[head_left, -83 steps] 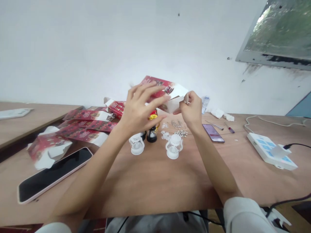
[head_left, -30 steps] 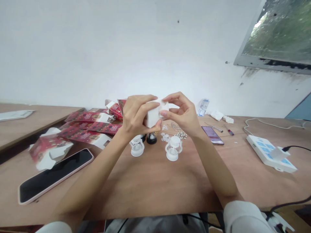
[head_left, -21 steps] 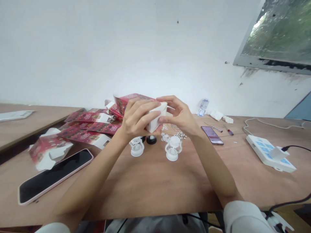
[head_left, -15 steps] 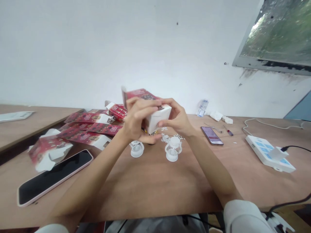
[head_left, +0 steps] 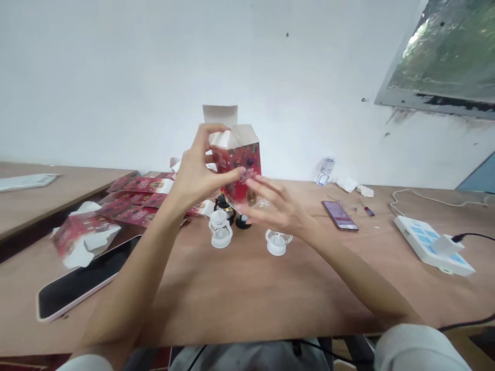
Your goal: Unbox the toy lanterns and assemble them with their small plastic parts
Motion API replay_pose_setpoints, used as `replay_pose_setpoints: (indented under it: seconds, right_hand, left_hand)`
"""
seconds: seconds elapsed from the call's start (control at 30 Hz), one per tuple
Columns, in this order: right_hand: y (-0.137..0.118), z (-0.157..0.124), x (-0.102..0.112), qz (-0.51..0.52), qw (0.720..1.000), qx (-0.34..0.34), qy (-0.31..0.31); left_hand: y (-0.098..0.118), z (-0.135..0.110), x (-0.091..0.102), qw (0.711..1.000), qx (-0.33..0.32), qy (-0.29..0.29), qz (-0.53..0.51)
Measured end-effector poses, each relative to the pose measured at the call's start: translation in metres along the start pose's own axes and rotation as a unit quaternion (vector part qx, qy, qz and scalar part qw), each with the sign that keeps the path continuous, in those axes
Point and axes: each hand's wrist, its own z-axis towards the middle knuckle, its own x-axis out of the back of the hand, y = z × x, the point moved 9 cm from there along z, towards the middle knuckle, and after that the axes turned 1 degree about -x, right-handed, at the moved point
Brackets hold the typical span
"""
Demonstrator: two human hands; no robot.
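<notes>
A red printed cardboard box (head_left: 247, 159) stands upright in the air, its white top flaps open. My left hand (head_left: 201, 170) is closed round it, with the thumb across the front and the fingers at the upper left. My right hand (head_left: 276, 206) is at the box's lower right, fingers stretched out and apart, at or against its lower front; exact contact is blurred. Below, on the table, are a small white lantern (head_left: 220, 229) with a clear body and another white lantern (head_left: 277, 243), partly covered by my right hand. Dark lanterns (head_left: 223, 205) stand behind, partly hidden.
Several flattened red boxes (head_left: 135, 201) and a crumpled-looking opened box (head_left: 85, 234) lie left. A large black-screened phone (head_left: 87, 278) is near my left forearm. On the right are a smaller phone (head_left: 340, 215), a power strip (head_left: 431, 245) with cables, tissues (head_left: 348, 184) and a clear bottle (head_left: 325, 171).
The box has turned from tilted, with its white end facing right, to upright with its open flaps on top. My right hand has moved down from its end to its lower front.
</notes>
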Motion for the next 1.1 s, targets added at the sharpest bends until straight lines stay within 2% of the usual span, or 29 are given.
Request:
replay_pose_setpoints:
  seconds: [0.07, 0.13, 0.2, 0.27, 0.37, 0.43, 0.5, 0.57, 0.67, 0.73, 0.8, 0.9, 1.1]
  right_hand:
    - [0.014, -0.019, 0.017, 0.005, 0.998, -0.063, 0.027]
    - [0.035, -0.045, 0.024, 0.044, 0.984, -0.17, 0.027]
    - [0.05, -0.074, 0.012, 0.114, 0.956, -0.268, -0.015]
    - [0.054, -0.101, -0.011, 0.191, 0.924, -0.326, -0.06]
    - [0.053, -0.128, -0.04, 0.243, 0.894, -0.37, -0.075]
    - [0.051, -0.135, -0.048, 0.249, 0.886, -0.385, -0.068]
    - [0.049, -0.133, -0.045, 0.263, 0.879, -0.394, -0.053]
    - [0.049, -0.122, -0.03, 0.298, 0.865, -0.402, -0.02]
    - [0.047, -0.088, 0.015, 0.392, 0.842, -0.36, 0.088]
    - [0.045, -0.06, 0.05, 0.413, 0.845, -0.297, 0.168]
    - [0.049, -0.038, 0.072, 0.362, 0.86, -0.298, 0.202]
    - [0.057, -0.017, 0.08, 0.279, 0.879, -0.321, 0.217]
    - [0.07, -0.003, 0.068, 0.176, 0.911, -0.29, 0.236]
  left_hand:
    - [-0.001, 0.0, -0.003, 0.999, 0.024, 0.021, -0.033]
    - [0.001, 0.0, -0.01, 0.998, 0.022, 0.029, -0.056]
    - [0.003, 0.0, -0.016, 0.997, 0.009, 0.04, -0.063]
    - [0.002, -0.001, -0.02, 0.996, -0.003, 0.059, -0.059]
    - [-0.004, -0.002, -0.025, 0.996, -0.022, 0.068, -0.05]
    - [-0.008, -0.003, -0.029, 0.997, -0.04, 0.061, -0.037]
    - [-0.011, -0.005, -0.032, 0.997, -0.057, 0.052, -0.013]
    - [-0.014, -0.005, -0.037, 0.997, -0.07, 0.036, 0.015]
    - [-0.014, -0.007, -0.047, 0.996, -0.079, 0.008, 0.042]
    - [-0.011, -0.008, -0.053, 0.996, -0.08, -0.002, 0.047]
    - [-0.007, -0.01, -0.057, 0.995, -0.079, -0.008, 0.053]
    - [-0.002, -0.012, -0.061, 0.995, -0.073, -0.017, 0.069]
    - [-0.009, -0.014, -0.065, 0.997, -0.019, -0.048, 0.063]
